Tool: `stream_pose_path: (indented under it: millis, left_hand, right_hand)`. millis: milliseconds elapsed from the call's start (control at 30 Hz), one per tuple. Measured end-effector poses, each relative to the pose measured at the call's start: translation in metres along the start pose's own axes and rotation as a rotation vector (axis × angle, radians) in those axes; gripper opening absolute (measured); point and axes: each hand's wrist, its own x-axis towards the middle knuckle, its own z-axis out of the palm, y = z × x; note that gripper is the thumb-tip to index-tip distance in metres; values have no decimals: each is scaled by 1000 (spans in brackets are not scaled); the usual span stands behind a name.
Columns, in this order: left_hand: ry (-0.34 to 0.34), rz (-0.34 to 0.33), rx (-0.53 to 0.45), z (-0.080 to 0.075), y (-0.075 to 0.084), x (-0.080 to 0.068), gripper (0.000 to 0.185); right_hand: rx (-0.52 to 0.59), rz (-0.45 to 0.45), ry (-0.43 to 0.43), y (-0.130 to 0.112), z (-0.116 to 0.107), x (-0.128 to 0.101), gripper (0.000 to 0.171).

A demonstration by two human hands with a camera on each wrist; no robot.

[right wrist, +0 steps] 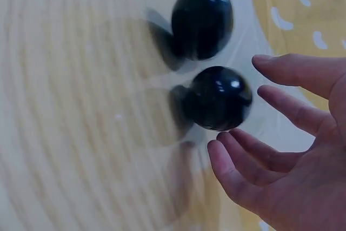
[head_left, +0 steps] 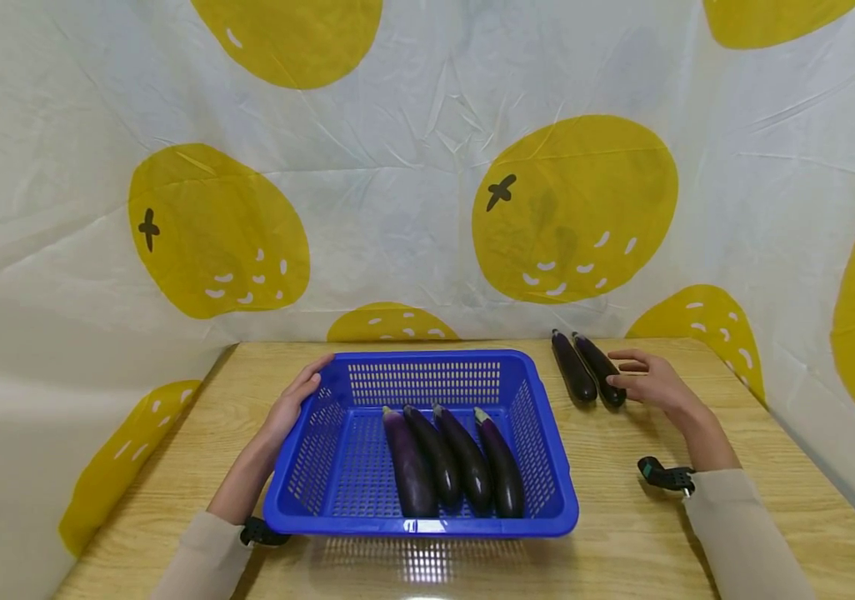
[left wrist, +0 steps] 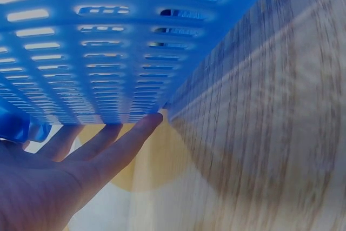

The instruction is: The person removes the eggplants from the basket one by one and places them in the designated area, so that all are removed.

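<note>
A blue plastic basket (head_left: 423, 526) with slotted walls holds several dark purple eggplants (head_left: 460, 458) lying side by side. Against its far-left corner rests my left hand (head_left: 294, 404); in the left wrist view its extended fingers (left wrist: 116, 152) lie along the outer slotted wall. At the right, two more eggplants lie on the table: a left one (head_left: 573, 371) and a right one (head_left: 602, 372). My right hand (head_left: 652, 383) is beside the right one, fingers spread and loosely bent. In the right wrist view, the nearer eggplant's rounded end (right wrist: 221, 98) sits just off the fingertips.
The light wooden table (head_left: 622, 533) ends at a white cloth backdrop (head_left: 397, 233) printed with yellow fruit, which rises behind and at both sides. The two loose eggplants lie between the basket's right wall and the backdrop.
</note>
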Motion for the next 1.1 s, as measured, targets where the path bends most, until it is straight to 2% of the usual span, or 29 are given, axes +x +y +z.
stream_pose_path:
  millis: [267,567,1100]
  left_hand:
    - [4,-5,7,-1,-1,0,54]
    - [1,-15,6,-1,-1,0,54]
    - [21,-22,27,2,2,-1,53]
  right_hand:
    - [-74,-47,34,-13,-9,-6,67]
    - [-110,-107,62,-44,-11,-11,64]
    - [-147,-223,78,-90,7,-22,62]
